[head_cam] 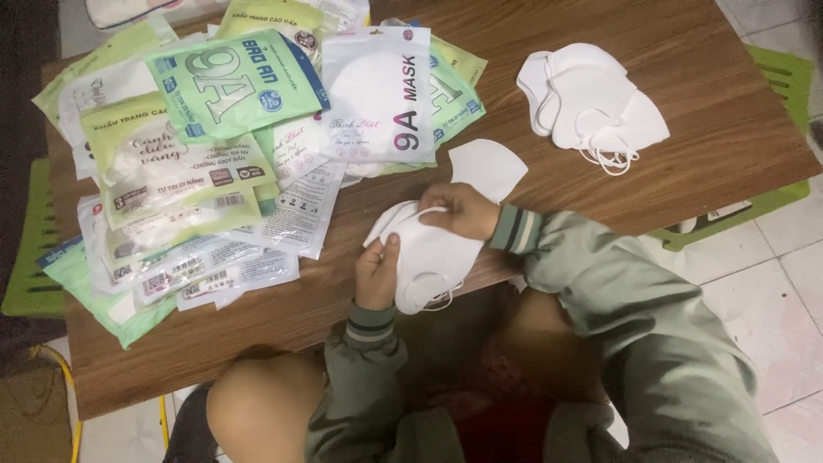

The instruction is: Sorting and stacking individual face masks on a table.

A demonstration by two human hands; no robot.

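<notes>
Clearly, the wooden tabletop [686, 129] carries most of what you are working through. On its left side a wide, overlapping spread of mask packets [214, 146] — green, white and clear — lies fanned out; whether they are full or empty, you cannot tell from here. At the far right sits a small heap of loose white masks [591, 99], well apart from you. One more single mask [489, 167] lies just behind your right hand. At the near edge you hold a stack of white masks [429, 253] — your left hand [377, 274] pinches its lower left edge, thumb on top, while your right hand [463, 210] closes over its upper corner.
</notes>
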